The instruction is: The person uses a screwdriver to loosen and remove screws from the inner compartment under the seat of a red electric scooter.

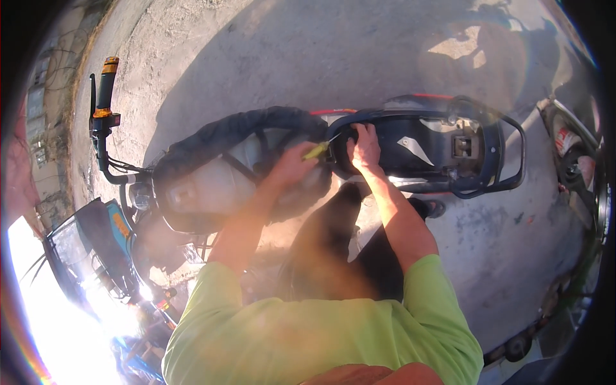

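Note:
A scooter stands on the concrete with its seat (237, 167) swung open toward the handlebar. My left hand (292, 165) is closed around a screwdriver with a yellow handle (318, 150); its tip points at the front rim of the black under-seat compartment (410, 151). My right hand (366, 146) rests on that same rim, fingers curled over the edge, just right of the screwdriver tip.
The handlebar with an orange-ended grip (106, 90) sticks out at the upper left. A black rear grab rail (513, 154) loops around the tail of the scooter. Another vehicle's wheel (581, 173) stands at the right edge. Strong sun glare fills the lower left.

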The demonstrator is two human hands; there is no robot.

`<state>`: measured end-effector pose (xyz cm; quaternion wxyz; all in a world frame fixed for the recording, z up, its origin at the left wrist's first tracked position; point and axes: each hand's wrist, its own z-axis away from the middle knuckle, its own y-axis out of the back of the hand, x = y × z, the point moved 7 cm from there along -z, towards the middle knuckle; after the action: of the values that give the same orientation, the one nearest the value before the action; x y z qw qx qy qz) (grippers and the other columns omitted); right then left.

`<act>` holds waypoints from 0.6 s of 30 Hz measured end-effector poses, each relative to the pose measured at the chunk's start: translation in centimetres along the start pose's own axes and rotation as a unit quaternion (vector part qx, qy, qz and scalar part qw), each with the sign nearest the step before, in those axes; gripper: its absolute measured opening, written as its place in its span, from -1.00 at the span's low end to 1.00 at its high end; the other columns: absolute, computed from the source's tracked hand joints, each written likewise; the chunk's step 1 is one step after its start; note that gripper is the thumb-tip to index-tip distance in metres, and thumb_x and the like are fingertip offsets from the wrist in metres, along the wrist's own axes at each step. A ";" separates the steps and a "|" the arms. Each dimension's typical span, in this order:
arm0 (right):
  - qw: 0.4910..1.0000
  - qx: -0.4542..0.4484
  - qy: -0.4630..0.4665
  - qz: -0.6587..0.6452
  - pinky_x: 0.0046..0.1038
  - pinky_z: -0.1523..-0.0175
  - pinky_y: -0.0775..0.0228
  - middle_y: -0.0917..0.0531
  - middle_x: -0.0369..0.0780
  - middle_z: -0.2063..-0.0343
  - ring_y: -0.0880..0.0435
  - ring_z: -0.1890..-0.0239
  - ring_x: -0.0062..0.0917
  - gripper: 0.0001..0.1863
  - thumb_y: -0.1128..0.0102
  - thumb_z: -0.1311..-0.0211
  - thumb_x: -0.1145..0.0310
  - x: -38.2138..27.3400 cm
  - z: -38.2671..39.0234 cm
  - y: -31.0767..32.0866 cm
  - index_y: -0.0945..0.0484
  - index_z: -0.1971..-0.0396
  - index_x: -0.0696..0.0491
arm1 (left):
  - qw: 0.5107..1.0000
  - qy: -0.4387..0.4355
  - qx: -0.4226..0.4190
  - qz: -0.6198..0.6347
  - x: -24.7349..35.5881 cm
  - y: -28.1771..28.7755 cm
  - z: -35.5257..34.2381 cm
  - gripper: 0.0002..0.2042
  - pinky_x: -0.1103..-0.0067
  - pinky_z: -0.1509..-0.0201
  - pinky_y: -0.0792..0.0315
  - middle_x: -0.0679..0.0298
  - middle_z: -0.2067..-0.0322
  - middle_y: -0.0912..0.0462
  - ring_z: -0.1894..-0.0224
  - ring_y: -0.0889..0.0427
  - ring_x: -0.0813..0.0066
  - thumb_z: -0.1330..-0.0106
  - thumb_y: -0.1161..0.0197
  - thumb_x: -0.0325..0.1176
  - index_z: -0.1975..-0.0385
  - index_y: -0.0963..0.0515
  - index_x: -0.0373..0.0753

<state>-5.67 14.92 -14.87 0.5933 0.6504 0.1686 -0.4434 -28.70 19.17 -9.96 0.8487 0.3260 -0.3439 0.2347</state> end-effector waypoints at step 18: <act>0.930 -0.363 -0.028 0.041 -0.19 -0.33 -0.56 -0.74 -0.01 -0.15 -0.71 -0.22 -0.09 -0.32 -0.25 -0.25 0.34 3.3 -4.1 0.3 -0.54 -0.44 -0.17 | 0.978 0.058 0.087 0.183 3.9 -6.9 2.6 -0.42 0.56 0.12 -0.58 0.11 -0.02 -0.73 0.25 -0.67 0.56 -0.48 -0.27 -0.49 -0.49 -0.34 -0.31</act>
<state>-2.11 17.64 -17.64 0.8112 0.3841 0.2748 -0.3449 -22.92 13.34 -8.37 0.7782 0.3161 -0.3264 0.4336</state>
